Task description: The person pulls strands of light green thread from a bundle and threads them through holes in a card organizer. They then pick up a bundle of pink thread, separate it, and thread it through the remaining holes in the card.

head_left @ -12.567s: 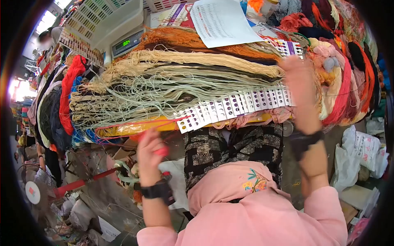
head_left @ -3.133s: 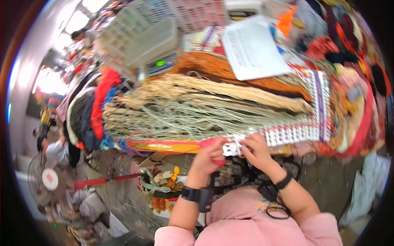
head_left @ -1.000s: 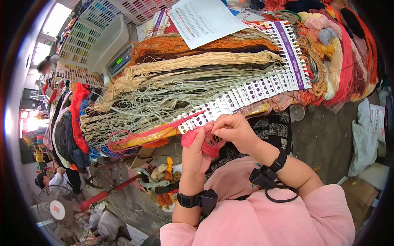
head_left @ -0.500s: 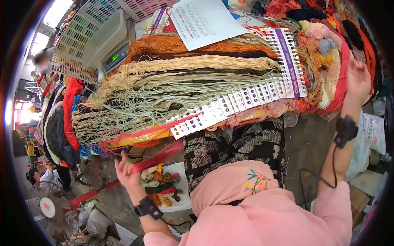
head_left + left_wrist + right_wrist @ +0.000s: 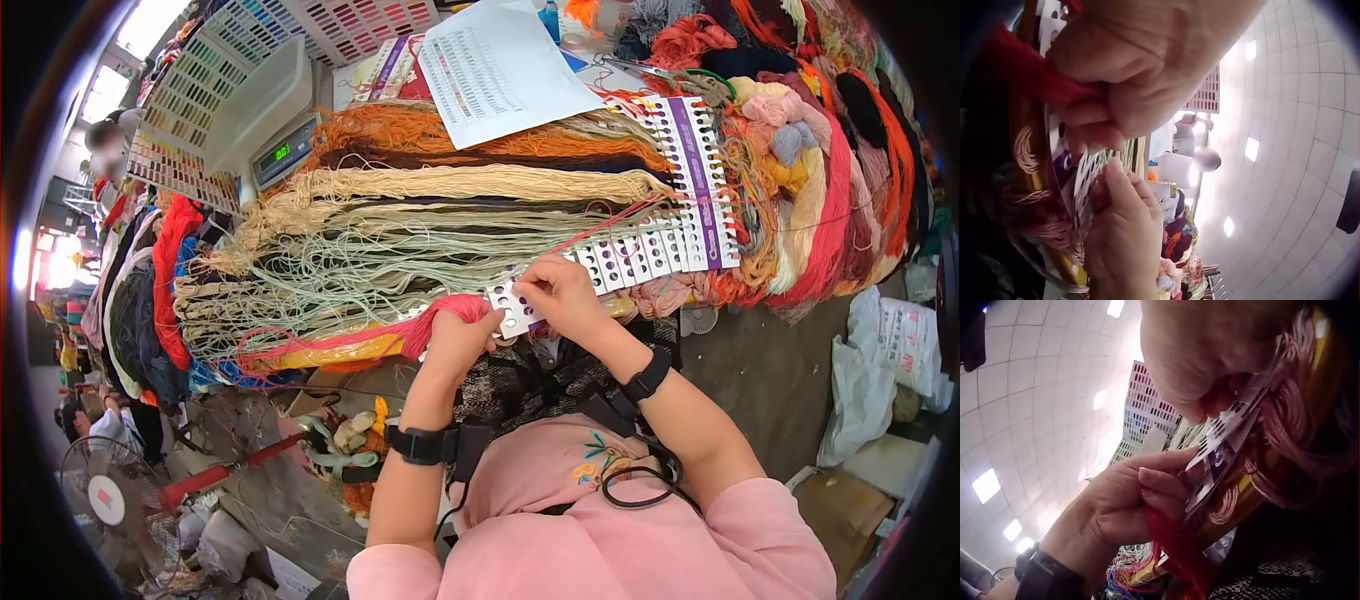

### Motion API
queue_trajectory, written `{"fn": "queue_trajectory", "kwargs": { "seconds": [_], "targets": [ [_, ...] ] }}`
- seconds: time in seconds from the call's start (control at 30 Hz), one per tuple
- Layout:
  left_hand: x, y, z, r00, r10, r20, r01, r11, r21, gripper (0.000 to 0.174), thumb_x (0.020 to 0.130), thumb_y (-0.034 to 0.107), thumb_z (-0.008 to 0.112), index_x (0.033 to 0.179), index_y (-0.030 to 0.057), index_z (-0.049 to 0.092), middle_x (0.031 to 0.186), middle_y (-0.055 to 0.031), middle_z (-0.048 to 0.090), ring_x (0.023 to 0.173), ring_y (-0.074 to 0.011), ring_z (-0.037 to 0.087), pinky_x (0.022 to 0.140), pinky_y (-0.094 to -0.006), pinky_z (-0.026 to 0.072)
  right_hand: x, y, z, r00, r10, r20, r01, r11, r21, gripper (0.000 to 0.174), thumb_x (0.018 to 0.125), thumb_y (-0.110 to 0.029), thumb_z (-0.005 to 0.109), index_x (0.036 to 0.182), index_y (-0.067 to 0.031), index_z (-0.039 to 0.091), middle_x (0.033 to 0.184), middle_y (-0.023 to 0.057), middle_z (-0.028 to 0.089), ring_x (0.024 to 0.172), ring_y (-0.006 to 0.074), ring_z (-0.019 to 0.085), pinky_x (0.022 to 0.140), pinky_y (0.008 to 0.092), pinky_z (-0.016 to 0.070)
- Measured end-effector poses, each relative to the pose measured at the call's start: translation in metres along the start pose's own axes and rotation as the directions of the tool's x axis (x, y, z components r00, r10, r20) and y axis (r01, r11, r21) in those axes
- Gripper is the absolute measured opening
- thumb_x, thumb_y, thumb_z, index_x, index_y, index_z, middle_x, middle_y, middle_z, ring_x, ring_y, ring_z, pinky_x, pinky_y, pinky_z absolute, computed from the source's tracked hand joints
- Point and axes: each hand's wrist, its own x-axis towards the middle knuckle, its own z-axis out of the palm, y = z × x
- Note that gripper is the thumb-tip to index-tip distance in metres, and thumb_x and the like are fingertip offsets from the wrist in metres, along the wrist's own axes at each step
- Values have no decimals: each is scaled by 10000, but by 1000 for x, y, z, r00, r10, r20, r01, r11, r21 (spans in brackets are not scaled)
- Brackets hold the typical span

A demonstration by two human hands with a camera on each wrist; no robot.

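Note:
My left hand [image 5: 460, 345] grips a thick skein of pinkish-red thread [image 5: 432, 325], its fingers against the near end of a white hole-punched card [image 5: 510, 318]. Curled over that card, my right hand [image 5: 568, 298] has thumb and forefinger pinched at a hole. A fine red thread [image 5: 610, 222] trails from behind this hand toward the upper right; the pinch itself is partly hidden. Several punched cards [image 5: 655, 250] overlap in a row along the table's front. In the right wrist view the red skein [image 5: 1175, 547] hangs from the left hand, and the right fingertips meet the card.
Long hanks of beige and pale green thread [image 5: 400, 245] cover the table. Behind them lie a printed sheet [image 5: 495, 75] and a scale with a green display [image 5: 280, 155]. Coloured skeins [image 5: 810, 190] heap at the right. A fan [image 5: 110, 500] stands at lower left.
Half a second ago my hands were wide apart, right far out, left low with red thread trailing from it. Both have come together at the card. The person's view has shifted slightly.

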Motion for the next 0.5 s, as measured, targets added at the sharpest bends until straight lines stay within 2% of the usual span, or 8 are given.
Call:
{"fn": "queue_trajectory", "kwargs": {
  "seconds": [0.03,0.17,0.2,0.3,0.4,0.5],
  "targets": [
    [-4,2,-2,1000,-24,2,24,1000,10,118,731,89,573,670,-12,571,524,-16,512,405,-70,443,378,-196,329,0,-1,0,1000,26,0,-26,999,30,100,690,-76,600,670,14,562,643,82,513,547,169,490,498,269,384],
    [-5,-1,-4,997,-68,34,71,993,-96,136,762,120,528,702,8,579,502,-18,502,391,-67,422,354,-189,295,0,3,10,989,-146,-13,143,980,-138,112,692,-91,607,679,14,571,595,85,521,537,169,503,492,265,388],
    [-5,-1,-4,997,-66,29,69,990,-119,142,768,127,521,708,12,579,499,-17,501,389,-65,419,352,-187,291,1,4,13,980,-190,-64,178,971,-157,116,701,-96,597,678,14,569,576,90,521,533,178,511,488,273,389],
    [-2,-3,-1,998,-58,24,61,982,-181,155,785,141,503,720,21,577,498,-13,501,390,-58,418,351,-182,287,3,2,11,998,-24,-57,16,992,-125,147,745,-107,561,674,19,538,589,84,533,521,149,510,487,259,395],
    [2,-11,1,999,-37,30,43,972,-229,157,795,141,496,728,23,573,515,-7,509,408,-51,431,364,-178,301,11,-2,2,981,192,-5,-190,977,98,191,797,-127,514,662,8,498,586,57,539,509,101,495,487,227,397],
    [1,-12,2,999,-18,36,28,960,-278,150,802,136,492,742,23,570,537,-3,517,428,-45,443,381,-171,315,16,-4,-4,947,274,166,-312,906,285,216,826,-145,486,653,-18,465,586,31,538,511,66,477,483,200,390]
  ]
}}
